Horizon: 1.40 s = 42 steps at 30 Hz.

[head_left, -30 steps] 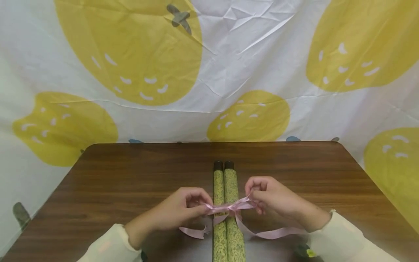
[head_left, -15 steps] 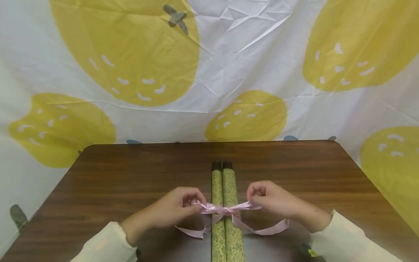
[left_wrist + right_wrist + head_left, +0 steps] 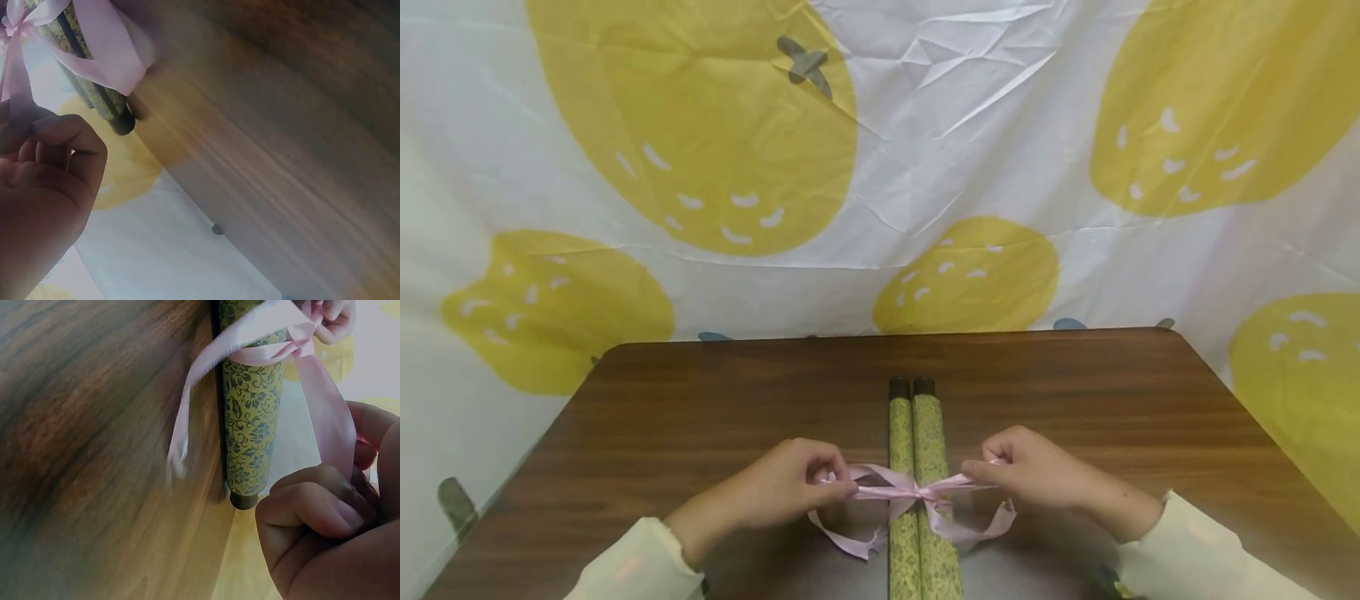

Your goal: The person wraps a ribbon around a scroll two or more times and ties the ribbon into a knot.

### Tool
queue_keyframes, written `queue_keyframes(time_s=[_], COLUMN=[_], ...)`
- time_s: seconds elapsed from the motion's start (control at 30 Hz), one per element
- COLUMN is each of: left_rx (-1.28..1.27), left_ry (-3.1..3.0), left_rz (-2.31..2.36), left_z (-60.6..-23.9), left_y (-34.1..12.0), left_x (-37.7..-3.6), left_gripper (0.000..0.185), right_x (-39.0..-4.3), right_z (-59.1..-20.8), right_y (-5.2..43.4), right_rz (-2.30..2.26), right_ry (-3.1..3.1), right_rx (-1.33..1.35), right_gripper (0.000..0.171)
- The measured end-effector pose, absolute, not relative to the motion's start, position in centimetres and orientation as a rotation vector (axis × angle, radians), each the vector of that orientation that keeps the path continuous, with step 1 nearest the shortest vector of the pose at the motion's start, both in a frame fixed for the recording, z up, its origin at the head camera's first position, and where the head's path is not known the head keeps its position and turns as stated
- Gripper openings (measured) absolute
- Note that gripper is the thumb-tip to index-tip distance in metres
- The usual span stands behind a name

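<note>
While both hands (image 3: 790,487) pinch ribbon (image 3: 895,492), rolls (image 3: 925,533) run off-frame.

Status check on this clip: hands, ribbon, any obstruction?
Left hand and right hand each pinch a loop of the pink ribbon. Bow knot sits on the two patterned rolls. Nothing in the way.

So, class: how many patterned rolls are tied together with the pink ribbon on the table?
2. The left roll and the right roll lie side by side, touching, on the wooden table, running away from the person. Their near ends run out of view.
</note>
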<state>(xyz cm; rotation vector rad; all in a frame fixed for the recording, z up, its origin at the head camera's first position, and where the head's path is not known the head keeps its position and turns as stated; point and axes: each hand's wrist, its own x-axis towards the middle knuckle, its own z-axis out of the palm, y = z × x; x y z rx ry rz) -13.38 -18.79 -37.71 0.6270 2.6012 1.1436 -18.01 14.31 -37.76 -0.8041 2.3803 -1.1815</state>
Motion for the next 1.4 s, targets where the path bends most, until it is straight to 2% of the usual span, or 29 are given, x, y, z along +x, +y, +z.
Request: queue_keyframes(time_s=[0.37,0.77,1.07,1.4], left_rx=[0.698,0.653,0.649,0.660], left_ry=[2.651,2.522,2.609,2.716], left_rz=[1.115,1.299,1.111,0.907], left_z=[-37.2,-36.8,-37.8,-38.3], left_y=[-19.0,-19.6,-19.2,-19.1], left_x=[-13.7,-13.5,-13.4,-12.6], left_gripper=[0.021,0.024,0.036,0.038], right_x=[-18.0,-18.1,-17.6,-17.4], right_z=[-37.6,-37.4,-38.4,-39.8], right_y=[14.8,15.8,17.4,18.5], right_rz=[-1.175,-1.178,-1.199,-1.174], right_ry=[2.392,2.428,2.375,2.371], right_rx=[-0.792,-0.765,-0.788,-0.809], right_gripper=[0.047,0.049,0.050,0.048])
